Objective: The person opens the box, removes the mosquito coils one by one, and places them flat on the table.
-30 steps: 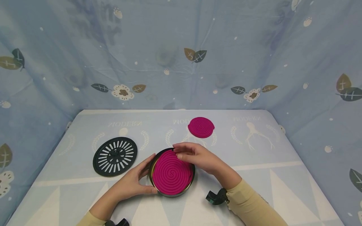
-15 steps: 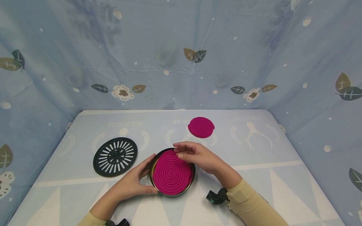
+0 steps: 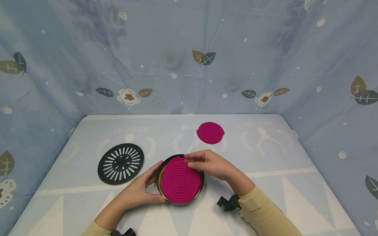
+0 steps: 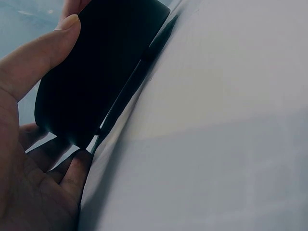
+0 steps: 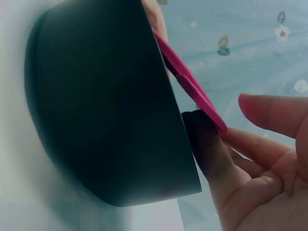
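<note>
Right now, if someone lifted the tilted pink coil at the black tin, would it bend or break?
It's likely stiff: the pink coil tilts up from the black tin without visible sagging. It's probably light, since it looks thin edge-on. Its narrow spiral strands suggest it could be fragile if bent.

In the lower right of the head view, we see a tan long sleeve, close-fitting and wrinkled, with a small dark marking on its upper side, too small for us to read. At its cuff we find a black wrist camera, hook-shaped, with a patch of green at its end. Toward the lower left, we make out a matching tan sleeve and a second black wrist device, both cut by the bottom edge.
</note>
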Available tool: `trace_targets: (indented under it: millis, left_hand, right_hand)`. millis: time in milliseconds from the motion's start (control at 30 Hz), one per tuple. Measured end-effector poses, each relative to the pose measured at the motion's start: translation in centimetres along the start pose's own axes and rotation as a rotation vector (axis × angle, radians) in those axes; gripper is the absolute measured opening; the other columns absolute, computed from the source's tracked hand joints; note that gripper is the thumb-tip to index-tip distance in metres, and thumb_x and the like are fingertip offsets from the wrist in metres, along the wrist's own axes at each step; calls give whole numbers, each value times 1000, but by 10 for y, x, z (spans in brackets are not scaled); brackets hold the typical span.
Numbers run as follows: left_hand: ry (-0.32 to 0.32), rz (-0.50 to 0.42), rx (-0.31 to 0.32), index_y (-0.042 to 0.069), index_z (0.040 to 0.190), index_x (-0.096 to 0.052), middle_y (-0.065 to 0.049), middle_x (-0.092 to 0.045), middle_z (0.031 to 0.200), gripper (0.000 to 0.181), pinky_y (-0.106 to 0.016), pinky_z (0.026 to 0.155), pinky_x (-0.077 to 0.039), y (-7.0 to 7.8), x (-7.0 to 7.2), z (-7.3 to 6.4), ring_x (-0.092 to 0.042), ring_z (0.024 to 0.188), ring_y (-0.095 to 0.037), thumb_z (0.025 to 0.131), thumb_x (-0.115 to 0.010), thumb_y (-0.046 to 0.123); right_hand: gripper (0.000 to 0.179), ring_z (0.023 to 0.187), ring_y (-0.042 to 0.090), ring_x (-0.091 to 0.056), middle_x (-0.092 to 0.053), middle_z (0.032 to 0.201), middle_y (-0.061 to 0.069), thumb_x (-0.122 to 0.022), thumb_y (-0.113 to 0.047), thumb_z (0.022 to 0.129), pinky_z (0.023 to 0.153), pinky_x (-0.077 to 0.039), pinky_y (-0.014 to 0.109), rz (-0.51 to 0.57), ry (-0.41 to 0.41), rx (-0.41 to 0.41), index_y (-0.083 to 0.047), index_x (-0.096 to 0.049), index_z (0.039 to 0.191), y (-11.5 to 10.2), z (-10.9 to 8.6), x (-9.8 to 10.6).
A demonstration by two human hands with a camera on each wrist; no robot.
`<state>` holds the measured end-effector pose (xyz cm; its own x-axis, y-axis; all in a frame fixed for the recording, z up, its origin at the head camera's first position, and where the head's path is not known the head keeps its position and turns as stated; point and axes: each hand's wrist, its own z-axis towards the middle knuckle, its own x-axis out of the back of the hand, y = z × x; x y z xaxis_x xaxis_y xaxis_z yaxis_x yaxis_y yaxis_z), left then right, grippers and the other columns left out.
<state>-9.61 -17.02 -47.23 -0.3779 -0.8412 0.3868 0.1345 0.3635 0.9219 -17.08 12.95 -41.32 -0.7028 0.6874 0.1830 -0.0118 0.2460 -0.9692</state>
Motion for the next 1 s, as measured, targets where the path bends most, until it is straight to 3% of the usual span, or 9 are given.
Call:
trace_targets:
  millis: [267, 500, 1000]
  left_hand:
    - [5, 10, 2, 23, 158, -26, 7, -29, 158, 117, -31, 114, -35, -2, 0, 1, -28, 144, -13, 64, -94, 40]
    - [4, 8, -1, 23, 158, -26, 6, -29, 158, 118, -30, 114, -35, -3, 0, 1, -28, 144, -12, 64, -94, 39]
    - [-3, -16, 2, 21, 158, -25, 6, -28, 159, 119, -29, 114, -35, 1, 0, 0, -27, 144, -11, 63, -94, 36]
  right_hand:
    - [41, 98, 14, -65, -70, 113, 1, -65, -19, 96, 86, -59, 28, -84, -46, -13, -5, -61, 135, 2, -1, 3]
    - [39, 72, 14, -63, -70, 90, 9, -66, -12, 95, 67, -61, 27, -40, -92, -32, -10, -62, 134, 2, -2, 6]
    - [40, 70, 15, -66, -72, 92, 10, -68, -9, 93, 63, -61, 27, -9, -90, -71, -14, -63, 133, 8, 0, 8]
